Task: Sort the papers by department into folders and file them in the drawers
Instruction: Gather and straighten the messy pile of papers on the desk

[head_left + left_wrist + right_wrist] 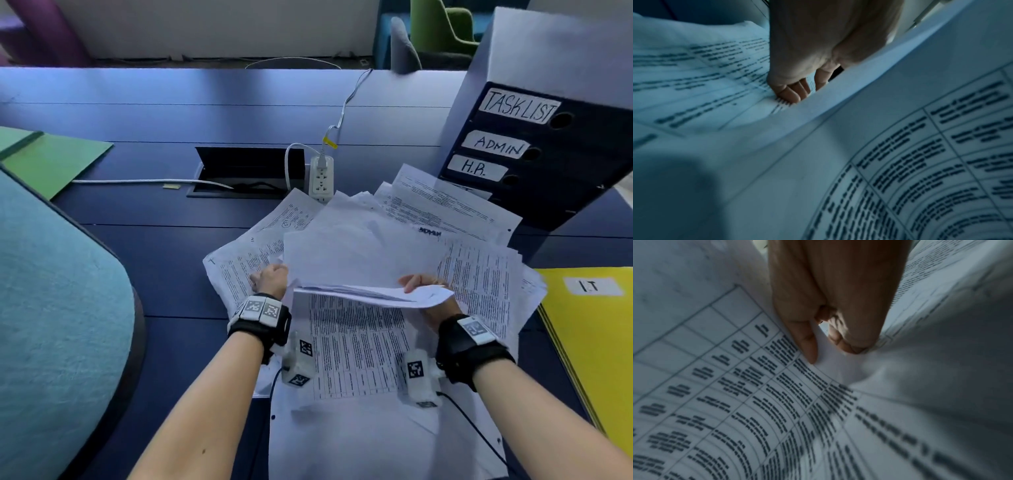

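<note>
A loose heap of printed papers (359, 353) covers the blue table (171, 212) in front of me. Both hands hold a bundle of sheets (356, 263) lifted off the heap. My left hand (270, 279) grips its left edge with curled fingers (791, 94) that also touch a printed sheet below. On the near right corner my right hand (419, 284) pinches the bundle between thumb (807, 344) and fingers. A blue drawer unit (548, 161) at the right carries the labels TASK LIST, ADMIN and H.R. Beside it lies a yellow folder (596, 342) marked I.T.
A green folder (51, 164) lies at the far left of the table. A white power strip (321, 180) and an open cable hatch (246, 171) sit behind the heap. A teal padded panel (51, 308) stands close on the left.
</note>
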Motion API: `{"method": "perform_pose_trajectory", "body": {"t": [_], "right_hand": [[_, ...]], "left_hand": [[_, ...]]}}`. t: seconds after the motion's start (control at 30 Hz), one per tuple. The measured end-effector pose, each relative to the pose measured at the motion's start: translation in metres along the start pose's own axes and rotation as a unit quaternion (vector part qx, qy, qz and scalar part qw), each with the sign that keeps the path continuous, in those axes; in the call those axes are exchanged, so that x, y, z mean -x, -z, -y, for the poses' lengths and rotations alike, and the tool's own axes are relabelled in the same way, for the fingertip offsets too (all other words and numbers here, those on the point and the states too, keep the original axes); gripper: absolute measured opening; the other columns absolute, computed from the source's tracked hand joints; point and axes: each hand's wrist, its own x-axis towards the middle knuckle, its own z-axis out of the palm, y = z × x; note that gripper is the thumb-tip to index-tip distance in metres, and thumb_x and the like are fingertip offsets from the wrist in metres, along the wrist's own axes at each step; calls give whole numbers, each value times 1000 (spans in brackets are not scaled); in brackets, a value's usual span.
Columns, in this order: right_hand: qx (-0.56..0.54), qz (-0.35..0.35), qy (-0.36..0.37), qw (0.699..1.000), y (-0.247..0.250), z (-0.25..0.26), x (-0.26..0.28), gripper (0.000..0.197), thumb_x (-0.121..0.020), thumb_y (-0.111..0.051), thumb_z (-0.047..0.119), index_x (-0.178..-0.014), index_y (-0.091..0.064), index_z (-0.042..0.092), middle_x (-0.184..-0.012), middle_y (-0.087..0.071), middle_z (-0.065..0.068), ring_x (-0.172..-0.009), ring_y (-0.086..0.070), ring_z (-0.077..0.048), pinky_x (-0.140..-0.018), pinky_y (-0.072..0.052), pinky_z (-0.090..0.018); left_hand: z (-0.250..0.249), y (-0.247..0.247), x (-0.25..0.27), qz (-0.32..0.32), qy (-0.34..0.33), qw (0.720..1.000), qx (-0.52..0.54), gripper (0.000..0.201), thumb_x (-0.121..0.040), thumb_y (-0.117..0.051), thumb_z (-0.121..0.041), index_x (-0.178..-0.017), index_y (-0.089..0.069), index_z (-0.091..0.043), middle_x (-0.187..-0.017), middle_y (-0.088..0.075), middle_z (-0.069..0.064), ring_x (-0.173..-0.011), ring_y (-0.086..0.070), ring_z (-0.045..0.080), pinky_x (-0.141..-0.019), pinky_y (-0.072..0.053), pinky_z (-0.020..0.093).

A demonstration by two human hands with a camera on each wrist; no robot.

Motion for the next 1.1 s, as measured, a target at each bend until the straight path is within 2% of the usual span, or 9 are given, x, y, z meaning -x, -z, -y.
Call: {"method": "perform_pose_trajectory", "body": {"t": [0.13, 0.23, 0.37, 0.53, 0.67, 0.77, 0.9, 1.03, 1.1], "right_hand": [[52, -26, -4, 998, -3, 0, -4, 25, -70, -60, 2, -56, -69, 20, -106, -54, -11, -99, -51, -16, -83, -40, -26], [16, -75, -33, 997, 3, -1, -8, 19, -79, -46, -18, -92, -61, -16, -95, -57, -7, -98, -48, -20, -76, -41, -23], [38, -96, -86, 991, 12, -4, -13, 24, -83, -51, -4, -68, -60, 13, -63, -59, -1, -64, -49, -20, -59, -38, -27], [79, -140, -59, 985, 12, -1, -17, 19, -87, -51, -1, -73, -52, 11, -80, -54, -12, -79, -50, -21, -64, -39, -28], [120, -198, -51, 971, 7, 6, -13, 8, -90, -50, 1, -97, -53, 3, -99, -57, -20, -87, -52, -26, -73, -41, -32], [32, -190, 4, 981, -3, 8, -9, 44, -88, -39, -15, -128, -32, 0, -119, -45, -17, -97, -52, -26, -64, -49, -17], [14, -149, 12, 989, -18, 10, -4, 41, -83, -35, -17, -109, -57, 6, -126, -52, -24, -85, -55, -33, -64, -47, -20], [-58, -120, -49, 990, -21, 15, 1, 24, -92, -52, 24, -79, -70, 14, -99, -67, -14, -89, -61, -30, -78, -46, -32], [-66, -94, -79, 990, -18, 11, 1, 51, -75, -62, 61, -91, -71, 13, -97, -69, -10, -88, -63, -27, -85, -50, -39]], "left_hand": [[-1, -3, 3, 34, 2, 999, -33, 51, -72, -52, -31, -104, -63, 7, -114, -57, 28, -113, -51, 38, -92, -44, 36], [-1, -7, 9, 52, -42, 998, 0, 30, -76, -65, -18, -87, -65, 11, -74, -59, 12, -82, -52, 20, -76, -46, 32], [-18, 3, 20, -32, -96, 994, 28, 9, -86, -56, -8, -79, -62, -10, -87, -63, 10, -82, -53, 18, -76, -44, 26], [-75, 60, 44, -232, -234, 944, 8, 13, -86, -55, -9, -76, -60, -2, -87, -65, 20, -86, -60, 33, -70, -43, 33], [-113, 80, 75, -281, -354, 890, -55, 20, -87, -56, -15, -82, -57, 5, -85, -64, 21, -79, -59, 33, -62, -35, 29], [-121, 57, 93, -208, -402, 886, -96, 21, -86, -56, -15, -77, -59, 3, -78, -62, 22, -73, -57, 33, -58, -31, 28], [-98, -15, 102, 23, -321, 935, -147, 24, -90, -48, -12, -79, -63, 5, -82, -64, 24, -68, -57, 27, -54, -41, 24], [-58, -67, 90, 157, -246, 935, -202, 22, -90, -52, -14, -92, -67, 2, -87, -66, 14, -81, -61, 26, -79, -53, 32], [-42, -77, 86, 208, -249, 915, -242, 28, -89, -57, -23, -112, -66, -9, -107, -65, 9, -99, -61, 22, -90, -47, 27]]}}
